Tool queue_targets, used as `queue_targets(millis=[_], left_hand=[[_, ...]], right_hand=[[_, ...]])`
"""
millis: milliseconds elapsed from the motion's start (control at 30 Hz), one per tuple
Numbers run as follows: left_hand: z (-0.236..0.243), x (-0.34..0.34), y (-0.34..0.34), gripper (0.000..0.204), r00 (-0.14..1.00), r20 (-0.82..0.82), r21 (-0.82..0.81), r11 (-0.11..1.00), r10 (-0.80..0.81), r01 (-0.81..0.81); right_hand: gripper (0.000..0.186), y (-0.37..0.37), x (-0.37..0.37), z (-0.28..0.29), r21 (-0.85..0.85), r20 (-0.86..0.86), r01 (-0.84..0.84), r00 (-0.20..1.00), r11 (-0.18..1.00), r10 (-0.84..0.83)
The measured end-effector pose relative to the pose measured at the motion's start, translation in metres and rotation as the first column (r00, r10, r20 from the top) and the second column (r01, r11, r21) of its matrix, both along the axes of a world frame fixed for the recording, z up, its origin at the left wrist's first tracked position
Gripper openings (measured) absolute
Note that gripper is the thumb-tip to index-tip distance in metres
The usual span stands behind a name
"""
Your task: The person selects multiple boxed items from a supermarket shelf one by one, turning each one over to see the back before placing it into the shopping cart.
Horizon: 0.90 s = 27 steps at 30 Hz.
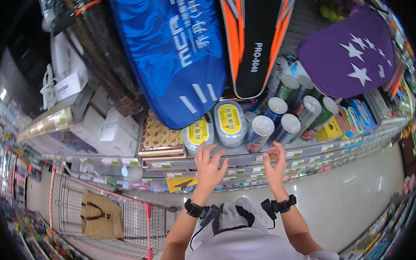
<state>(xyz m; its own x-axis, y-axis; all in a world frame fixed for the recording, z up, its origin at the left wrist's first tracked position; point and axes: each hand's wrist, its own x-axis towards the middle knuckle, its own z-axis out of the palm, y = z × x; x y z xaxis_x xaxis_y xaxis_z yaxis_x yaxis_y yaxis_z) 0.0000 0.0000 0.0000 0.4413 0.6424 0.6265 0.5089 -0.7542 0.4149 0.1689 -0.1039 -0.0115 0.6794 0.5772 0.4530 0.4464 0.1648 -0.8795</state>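
My left hand (211, 165) is raised at the shelf's front edge with spread fingers, holding nothing, at the lower end of clear plastic boxes with yellow labels (231, 120). My right hand (274, 164) has loosely bent, parted fingers and nothing in it, just below upright cylindrical tubes (263, 128) with pale lids. Left of the boxes lies a wooden board set with round pieces (157, 132). Above hang a blue bag (168, 85), a black-and-orange bag (252, 29) and a purple paddle cover with white stars (336, 62). Both wrists wear black strapped devices.
A metal shopping cart (149, 213) holding a brown bag (101, 220) stands at lower left on the tiled floor (347, 184). White boxes (116, 135) fill the left of the shelf (205, 162). Small colourful packs (353, 120) sit at its right. More stocked shelving (373, 234) curves behind me.
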Motion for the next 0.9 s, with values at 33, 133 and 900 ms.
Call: queue_targets(millis=[33,133,900], left_hand=[[0.000,-0.011,-0.002,0.025,1.000,0.013,0.019,1.000,0.020,-0.020],[-0.042,-0.046,-0.025,0.023,0.982,0.084,-0.130,0.979,0.167,-0.155],[-0.226,-0.342,-0.131,0.016,0.216,-0.687,-0.043,0.258,0.694,-0.965]], right_hand=[[0.034,0.003,-0.003,-0.005,0.022,-0.026,-0.050,0.998,0.999,0.051],[0.029,-0.025,0.005,-0.034,-0.074,-0.021,-0.179,0.984,0.981,0.178],[0.019,-0.143,-0.030,-0.074,-0.382,-0.208,-0.421,0.906,0.823,0.367]])
